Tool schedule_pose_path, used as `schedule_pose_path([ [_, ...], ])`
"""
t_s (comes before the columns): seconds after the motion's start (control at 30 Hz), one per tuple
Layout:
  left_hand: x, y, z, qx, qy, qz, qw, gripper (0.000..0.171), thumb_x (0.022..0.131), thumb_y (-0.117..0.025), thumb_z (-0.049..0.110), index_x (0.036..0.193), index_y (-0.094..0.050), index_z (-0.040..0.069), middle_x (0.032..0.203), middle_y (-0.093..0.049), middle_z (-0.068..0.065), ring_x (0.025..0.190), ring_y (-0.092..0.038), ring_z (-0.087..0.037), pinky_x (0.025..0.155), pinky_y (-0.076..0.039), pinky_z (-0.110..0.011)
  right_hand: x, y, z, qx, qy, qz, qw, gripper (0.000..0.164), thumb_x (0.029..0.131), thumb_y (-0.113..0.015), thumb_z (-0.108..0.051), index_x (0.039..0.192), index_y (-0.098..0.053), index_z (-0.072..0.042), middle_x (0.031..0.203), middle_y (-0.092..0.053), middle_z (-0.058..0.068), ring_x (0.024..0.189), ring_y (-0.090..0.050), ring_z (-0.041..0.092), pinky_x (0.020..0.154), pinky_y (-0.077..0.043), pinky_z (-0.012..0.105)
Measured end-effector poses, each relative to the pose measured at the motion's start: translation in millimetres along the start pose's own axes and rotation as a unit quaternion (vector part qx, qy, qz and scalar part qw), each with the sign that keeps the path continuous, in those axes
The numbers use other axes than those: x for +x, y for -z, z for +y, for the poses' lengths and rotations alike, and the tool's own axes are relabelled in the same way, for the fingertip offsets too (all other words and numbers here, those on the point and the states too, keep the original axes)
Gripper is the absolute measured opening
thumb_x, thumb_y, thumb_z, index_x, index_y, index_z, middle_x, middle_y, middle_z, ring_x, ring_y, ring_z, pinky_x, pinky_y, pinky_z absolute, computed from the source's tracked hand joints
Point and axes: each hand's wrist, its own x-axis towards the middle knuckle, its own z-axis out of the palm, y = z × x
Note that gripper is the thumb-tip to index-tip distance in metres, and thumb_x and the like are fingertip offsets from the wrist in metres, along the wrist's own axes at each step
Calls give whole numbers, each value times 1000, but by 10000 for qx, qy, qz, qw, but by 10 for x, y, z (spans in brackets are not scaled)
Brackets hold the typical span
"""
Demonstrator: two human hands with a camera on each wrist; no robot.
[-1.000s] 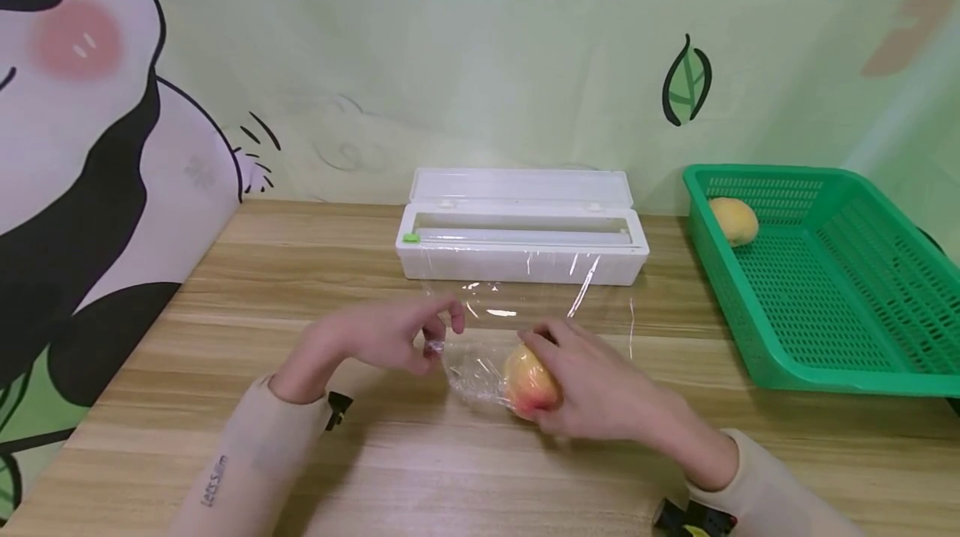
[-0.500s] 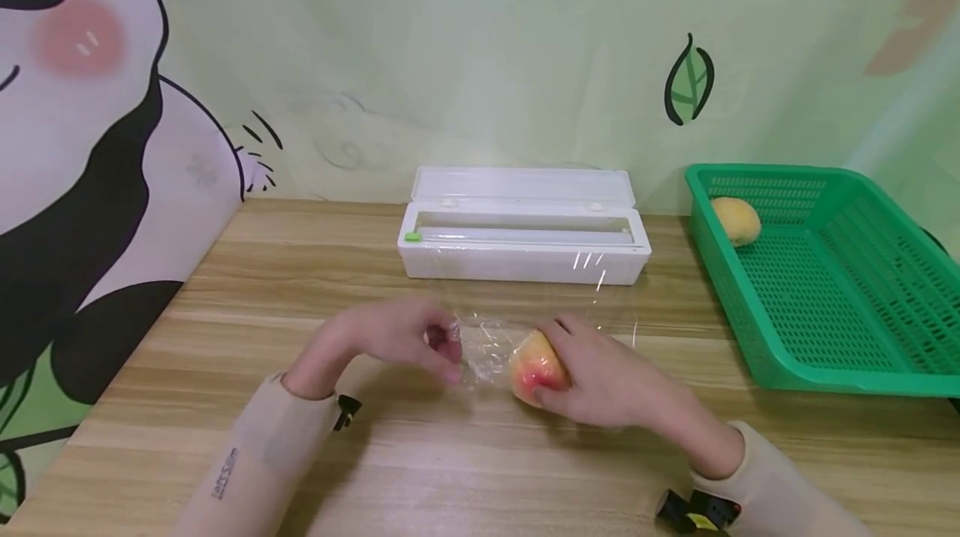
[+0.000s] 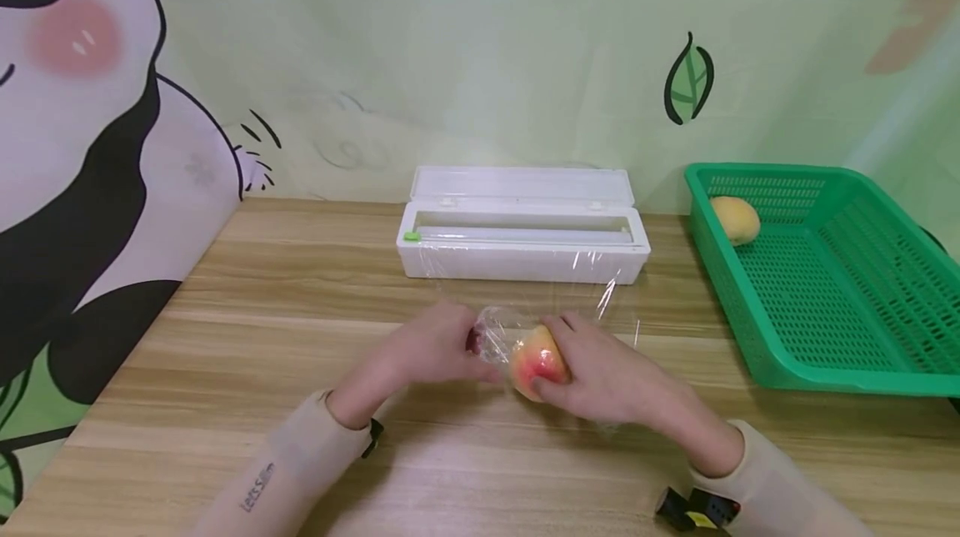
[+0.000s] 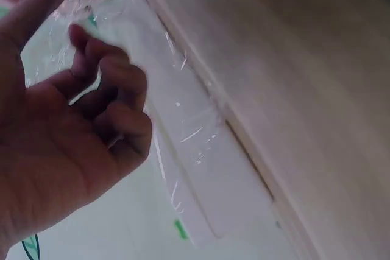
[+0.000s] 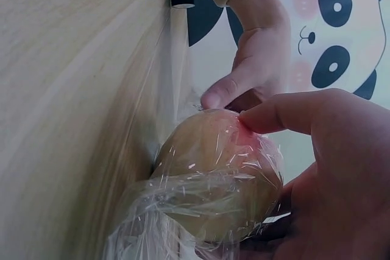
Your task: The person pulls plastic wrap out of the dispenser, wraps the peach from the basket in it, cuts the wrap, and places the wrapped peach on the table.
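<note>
A yellow peach with a red blush [image 3: 538,363] is covered in clear plastic wrap, glossy and creased in the right wrist view. My right hand [image 3: 611,370] grips it from the right, thumb on the near side, fingers partly hidden behind it. At its left my left hand [image 3: 438,345] is beside the crumpled loose wrap [image 3: 498,333]. The left wrist view shows that hand's thumb stretched out and its fingers loosely bent, with a gap between thumb and fingertips. Clear film spans from the white wrap dispenser [image 3: 525,263], lid raised, toward the peach.
To the right stands a green plastic basket [image 3: 862,378] with another peach [image 3: 735,220] in its far left corner. A green slider [image 3: 412,237] sits at the dispenser's left end. The wooden table [image 3: 285,270] meets a printed backdrop [image 3: 487,62] behind.
My left hand has moved right, bringing the loose wrap up close to the peach. My right hand has shifted slightly right and away from me, still gripping the peach.
</note>
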Motion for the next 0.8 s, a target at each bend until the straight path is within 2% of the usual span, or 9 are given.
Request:
schedule_pose_path([
  [0.1, -11, 16, 22, -51, 183, -1, 9998, 29, 79, -91, 22, 93, -67, 12, 68, -58, 6, 59, -46, -7, 53, -43, -25, -1, -1, -9, 7, 17, 7, 10000, 61, 92, -73, -34, 135, -53, 3, 121, -56, 12, 105, -56, 23, 87, -53, 42],
  [0.23, -39, 90, 23, -196, 226, -171, 9994, 25, 81, -87, 10, 82, -63, 13, 69, -59, 3, 61, -51, -9, 55, -47, -26, 0, -7, -14, -16, 7, 3, 10000, 61, 91, -73, -34, 135, -52, 3, 121, -55, 12, 102, -56, 22, 86, -53, 41],
  [0.4, -71, 201, 5, -283, 109, -321, 9990, 23, 81, -85, 3, 79, -64, 11, 70, -61, 4, 63, -55, -9, 58, -50, -25, -1, -7, -20, -57, -8, -23, 10000, 65, 91, -73, -33, 139, -50, 5, 124, -55, 13, 103, -56, 23, 87, -53, 42],
  [0.57, -131, 358, -50, -515, -136, -407, 9978, 22, 81, -83, -2, 76, -65, 9, 69, -60, 4, 63, -53, -9, 58, -47, -24, -7, -9, -32, -85, 144, 2, 9999, 68, 90, -75, -32, 140, -50, 6, 124, -55, 13, 102, -58, 23, 87, -53, 42],
  [0.7, -214, 499, -93, -633, 0, -666, 9958, 20, 83, -83, 1, 76, -66, 9, 71, -61, 4, 64, -53, -9, 60, -48, -26, -8, -13, -48, -200, 328, 27, 9993, 69, 89, -78, -31, 140, -51, 6, 124, -55, 12, 101, -58, 22, 87, -53, 43],
  [0.8, -274, 572, -125, -550, 118, -1064, 9927, 19, 84, -83, 3, 77, -68, 11, 71, -63, 4, 65, -55, -8, 62, -49, -26, -2, -17, -75, -216, 410, 11, 9989, 75, 88, -80, -32, 144, -48, 6, 128, -56, 14, 109, -59, 26, 94, -52, 45],
])
